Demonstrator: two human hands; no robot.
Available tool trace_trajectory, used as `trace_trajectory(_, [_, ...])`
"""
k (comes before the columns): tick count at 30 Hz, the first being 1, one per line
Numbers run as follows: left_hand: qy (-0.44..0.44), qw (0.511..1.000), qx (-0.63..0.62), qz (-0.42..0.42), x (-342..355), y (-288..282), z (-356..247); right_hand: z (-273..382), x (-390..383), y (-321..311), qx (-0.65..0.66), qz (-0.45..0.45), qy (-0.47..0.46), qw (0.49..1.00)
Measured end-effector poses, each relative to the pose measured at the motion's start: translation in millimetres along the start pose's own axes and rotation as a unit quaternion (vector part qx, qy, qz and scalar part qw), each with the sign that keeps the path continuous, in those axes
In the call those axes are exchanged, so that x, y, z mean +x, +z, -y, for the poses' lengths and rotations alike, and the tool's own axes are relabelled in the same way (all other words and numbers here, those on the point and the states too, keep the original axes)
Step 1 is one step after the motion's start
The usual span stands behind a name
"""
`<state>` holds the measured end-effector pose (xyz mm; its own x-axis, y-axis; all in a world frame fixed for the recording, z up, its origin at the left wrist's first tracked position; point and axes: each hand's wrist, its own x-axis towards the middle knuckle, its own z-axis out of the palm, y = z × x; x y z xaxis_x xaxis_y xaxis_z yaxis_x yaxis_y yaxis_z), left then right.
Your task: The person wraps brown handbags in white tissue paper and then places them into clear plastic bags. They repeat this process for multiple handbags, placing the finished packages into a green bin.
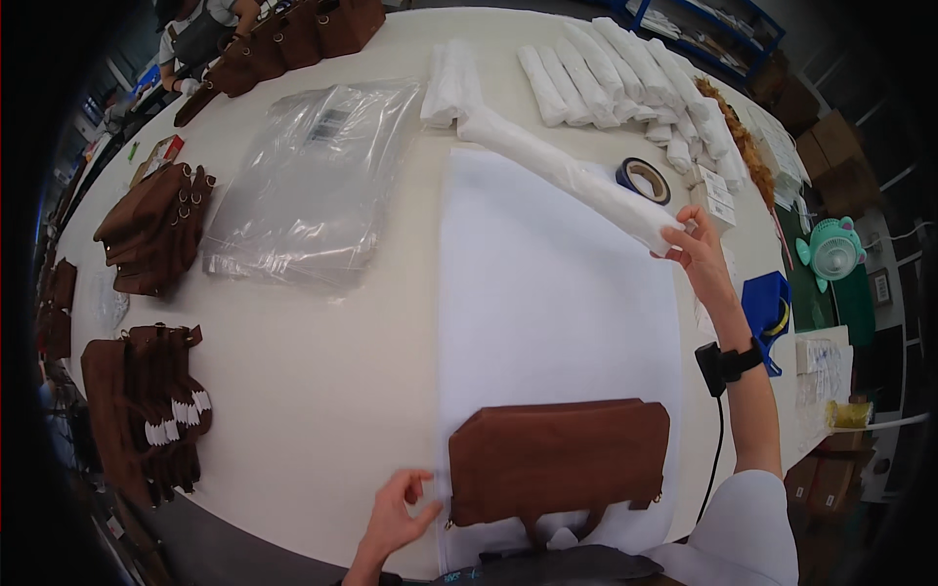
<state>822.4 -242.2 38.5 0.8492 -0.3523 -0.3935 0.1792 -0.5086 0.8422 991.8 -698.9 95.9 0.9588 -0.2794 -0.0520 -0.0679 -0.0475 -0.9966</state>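
Observation:
My right hand (692, 237) grips the near end of a long, white wrapped roll (576, 176), which angles away toward a short white bundle (449, 78) at the back. My left hand (405, 498) has loosely curled, parted fingers and holds nothing, just left of a brown leather bag (557, 459). The bag lies flat on a large white sheet (547, 322), with its handles toward me. A roll of dark tape (660, 184) rests near my right hand.
Brown bags and straps (147, 225) sit left, clear plastic bags (293, 186) back-left, several white rolls (596, 78) back-right. A blue tray (757, 308), cable and green fan (835, 249) are right. A co-worker (200, 34) stands across the table (293, 371).

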Motion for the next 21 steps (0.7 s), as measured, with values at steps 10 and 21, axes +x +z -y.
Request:
trace_trajectory(10, [0.079,0.995,-0.033,0.052,74,38,-45,-46,-171,-50,-0.11,0.229,0.23,0.939])
trace_trajectory(21, [0.15,0.987,-0.004,0.053,69,35,-41,-38,-205,-68,-0.141,0.294,0.239,0.915])
